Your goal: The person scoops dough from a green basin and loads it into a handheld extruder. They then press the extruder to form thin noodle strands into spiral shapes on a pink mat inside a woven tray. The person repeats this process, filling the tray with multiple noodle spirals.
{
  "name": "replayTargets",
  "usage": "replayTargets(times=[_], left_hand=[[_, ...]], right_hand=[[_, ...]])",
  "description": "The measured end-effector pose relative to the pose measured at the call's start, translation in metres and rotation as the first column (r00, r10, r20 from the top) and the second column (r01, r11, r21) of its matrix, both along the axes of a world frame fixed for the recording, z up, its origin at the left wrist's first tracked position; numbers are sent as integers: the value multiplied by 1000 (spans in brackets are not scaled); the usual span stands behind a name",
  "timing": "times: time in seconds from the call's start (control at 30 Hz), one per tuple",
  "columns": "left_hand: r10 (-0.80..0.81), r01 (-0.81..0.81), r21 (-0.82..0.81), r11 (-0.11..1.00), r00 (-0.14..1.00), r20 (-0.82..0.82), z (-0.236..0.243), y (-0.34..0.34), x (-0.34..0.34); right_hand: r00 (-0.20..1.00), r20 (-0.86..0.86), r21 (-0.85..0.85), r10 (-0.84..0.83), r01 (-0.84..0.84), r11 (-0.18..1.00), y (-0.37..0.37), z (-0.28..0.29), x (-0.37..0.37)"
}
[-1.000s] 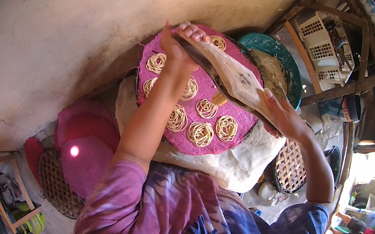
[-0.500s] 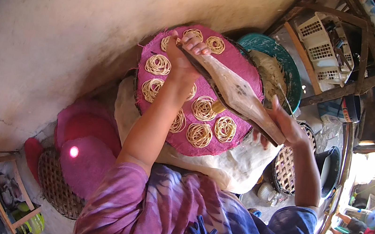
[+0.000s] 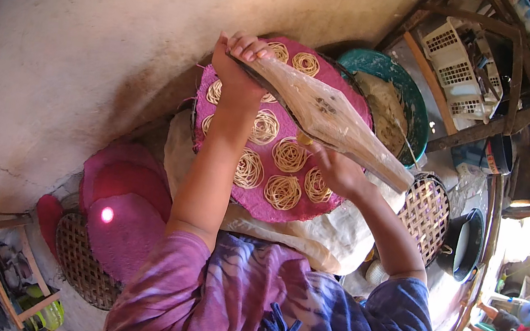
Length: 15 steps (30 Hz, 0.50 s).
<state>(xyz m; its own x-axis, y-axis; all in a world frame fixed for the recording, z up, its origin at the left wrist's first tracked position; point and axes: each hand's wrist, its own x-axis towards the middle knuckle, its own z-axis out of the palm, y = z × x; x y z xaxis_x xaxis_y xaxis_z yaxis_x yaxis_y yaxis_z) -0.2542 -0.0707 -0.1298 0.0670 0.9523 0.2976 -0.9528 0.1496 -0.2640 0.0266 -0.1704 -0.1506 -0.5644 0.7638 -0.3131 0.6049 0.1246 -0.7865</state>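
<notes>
A long wooden press (image 3: 328, 115), wide in the middle with narrower ends, slants over a round tray covered in pink cloth (image 3: 243, 204). My left hand (image 3: 244, 56) is closed around its far left end. Beneath the middle a yellow cylinder (image 3: 304, 138) sticks out, and my right hand (image 3: 338, 170) has its fingers closed at it, partly hidden under the wood. Several coiled nests of pale noodle-like strands lie on the cloth, among them a nest (image 3: 283, 193) at the near side and a nest (image 3: 290, 154) just below the cylinder.
A green basin (image 3: 424, 113) holding pale dough or batter stands right of the tray. Farther right are a woven basket (image 3: 425, 210) and a dark bucket (image 3: 466, 242). Pink cloths (image 3: 119, 233) lie at left over another woven tray (image 3: 79, 268). A wall (image 3: 94, 42) rises behind.
My right hand has left the press's near right end and moved left to the yellow cylinder underneath. My left hand and the press's far end have shifted left, uncovering a nest in the middle.
</notes>
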Motion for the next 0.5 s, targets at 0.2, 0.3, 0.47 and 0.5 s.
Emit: replayTargets(times=[0.2,0.3,0.47,0.5], left_hand=[[-4,47,230,972,983,-184,43,0,14],[-2,35,105,994,954,-300,40,7,52],[-273,185,-393,901,945,-181,1,10,131],[-224,158,-299,941,953,-203,-2,14,136]], right_hand=[[815,-272,-584,-512,283,761,-4,72,35],[904,-189,-620,-384,194,761,-13,112,71],[781,402,-315,-478,609,728,-27,124,83],[812,346,-277,-469,566,776,-28,123,80]])
